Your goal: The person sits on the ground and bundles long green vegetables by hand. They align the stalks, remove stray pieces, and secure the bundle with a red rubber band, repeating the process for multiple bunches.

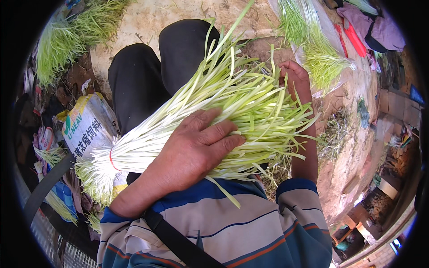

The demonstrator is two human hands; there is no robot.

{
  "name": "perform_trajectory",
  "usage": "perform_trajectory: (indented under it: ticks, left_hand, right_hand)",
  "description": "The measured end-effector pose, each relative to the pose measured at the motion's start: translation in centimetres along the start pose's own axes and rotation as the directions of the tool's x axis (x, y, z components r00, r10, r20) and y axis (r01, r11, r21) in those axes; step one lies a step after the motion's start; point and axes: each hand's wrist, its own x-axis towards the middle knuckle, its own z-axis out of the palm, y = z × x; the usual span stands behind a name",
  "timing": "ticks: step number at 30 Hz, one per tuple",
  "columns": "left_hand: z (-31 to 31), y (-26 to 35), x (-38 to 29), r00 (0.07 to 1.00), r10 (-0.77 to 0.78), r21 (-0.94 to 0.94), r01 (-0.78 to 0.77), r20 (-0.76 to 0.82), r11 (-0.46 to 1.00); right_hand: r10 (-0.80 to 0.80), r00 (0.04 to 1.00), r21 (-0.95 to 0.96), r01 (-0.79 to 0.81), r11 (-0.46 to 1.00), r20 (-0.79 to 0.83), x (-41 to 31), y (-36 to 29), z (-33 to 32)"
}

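A thick bundle of pale yellow-green blanched chives point(261, 114) lies across my lap. Its white stem end points left, where a thin red band point(111, 161) goes round it. My left hand point(197, 144) presses over the middle of the bundle and holds it, fingers spread across the stalks. Around the leafy right end, several leaves stick out loosely. My right hand point(296, 75) is up beside those tips, fingers bent; leaves partly cover it, and whether it pinches any cannot be told. Beyond the bundle are my knees in dark trousers point(137, 83).
A printed feed sack point(88, 124) stands left of my knees. Loose chives point(60, 47) are piled at the upper left, with more chives point(321, 62) on plastic sheeting at the upper right. Leaf scraps point(335, 130) litter the ground at right. A curved dark bar point(50, 187) is at lower left.
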Motion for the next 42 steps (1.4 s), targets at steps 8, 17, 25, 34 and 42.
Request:
perform_trajectory:
  ticks: [8,17,25,34,42]
  left_hand:
    - [-0.1,-0.1,0.0,1.0,-0.006,-0.022,0.006,-0.01,1.0]
    - [0.0,-0.3,0.2,0.999,0.012,-0.026,-0.013,-0.04,1.0]
    - [0.0,-0.6,0.2,0.999,0.017,-0.017,-0.018,-0.038,1.0]
    - [0.0,-0.7,0.1,0.999,0.004,-0.059,-0.007,-0.044,0.998]
    - [0.1,-0.8,0.2,0.999,0.016,-0.067,-0.019,-0.047,0.998]
  right_hand:
    - [-0.051,0.999,-0.045,0.051,0.998,0.002,-0.2,-0.1,1.6]
    - [0.2,0.964,0.365,-0.252,0.896,0.174,-1.6,-3.0,3.0]
    - [-0.188,0.968,-0.151,0.213,0.965,0.165,-0.9,-0.9,2.0]
    - [-0.005,0.994,0.116,-0.008,0.993,0.106,-2.1,-1.3,2.2]
    - [-0.176,0.98,0.032,0.174,0.984,0.094,-2.1,0.4,1.4]
